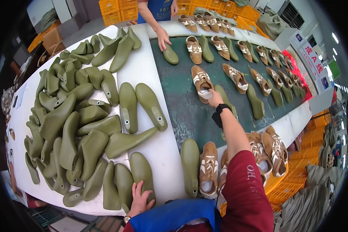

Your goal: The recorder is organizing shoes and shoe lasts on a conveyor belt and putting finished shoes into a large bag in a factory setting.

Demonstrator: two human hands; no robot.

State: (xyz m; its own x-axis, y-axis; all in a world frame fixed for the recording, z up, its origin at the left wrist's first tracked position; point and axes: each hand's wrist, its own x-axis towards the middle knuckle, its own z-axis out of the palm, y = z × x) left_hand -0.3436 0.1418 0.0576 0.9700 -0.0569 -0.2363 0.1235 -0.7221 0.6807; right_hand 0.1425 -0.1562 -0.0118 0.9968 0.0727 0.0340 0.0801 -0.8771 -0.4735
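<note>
Guiding from afar, I grasp a shoe [200, 77] with my right hand [215, 99] by the left edge of the belt [181, 104], my left hand [140, 196] spread loosely on a last [141, 167] at the tabletop [143, 69]'s near edge, pairs [235, 77] seemingly done rightward, a heap [62, 116] unpaired.

Free passage exists along the bare left part of the green surface [181, 110], but the heap of olive lasts [58, 120] obstructs the white table [145, 69], and the right forearm [234, 135] crosses rightward of it.
</note>
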